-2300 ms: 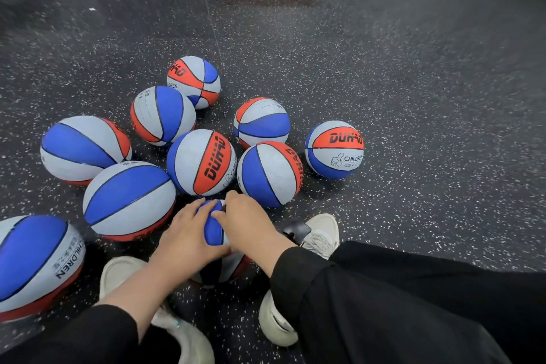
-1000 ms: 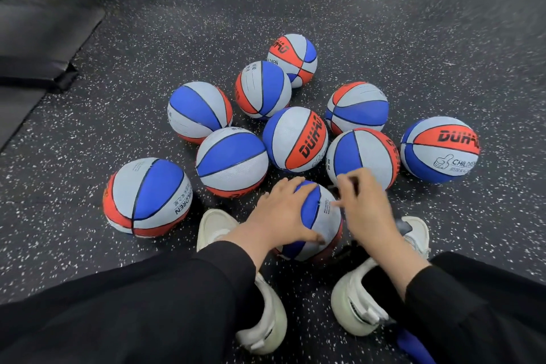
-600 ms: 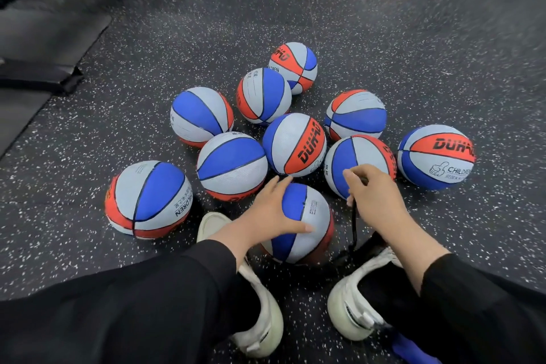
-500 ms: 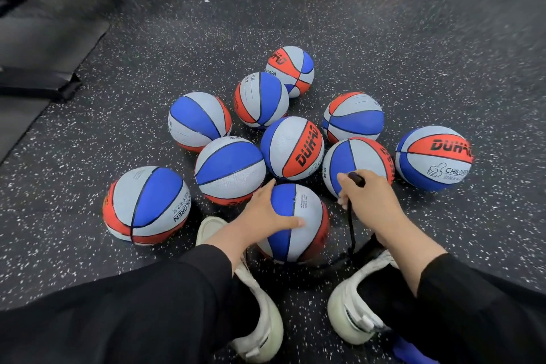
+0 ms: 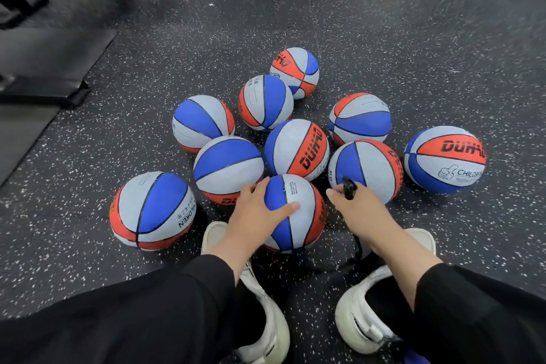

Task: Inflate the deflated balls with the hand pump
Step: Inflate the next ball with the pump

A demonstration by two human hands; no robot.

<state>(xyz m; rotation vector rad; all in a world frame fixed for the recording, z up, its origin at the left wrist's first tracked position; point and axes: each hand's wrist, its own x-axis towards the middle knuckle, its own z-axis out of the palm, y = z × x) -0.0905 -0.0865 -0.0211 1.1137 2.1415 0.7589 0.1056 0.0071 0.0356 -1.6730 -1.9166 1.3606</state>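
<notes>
Head view showed your right hand (image 5: 359, 205) with fingers curled round the black pump handle (image 5: 349, 185), the shaft running down toward your shoes and mostly hidden. Your left hand (image 5: 255, 210) lay spread over the nearest ball (image 5: 295, 213), fingers near straight, thumb across its grey panel, steadying rather than gripping. The needle joint was not visible (cannot tell whether it was seated). Risk, in my judgement: an off-axis stroke could have rolled that ball and bent or pulled the needle. Neighbouring balls (image 5: 297, 149) crowded it ahead and to the left; open floor (image 5: 443, 245) lay to your right.
</notes>
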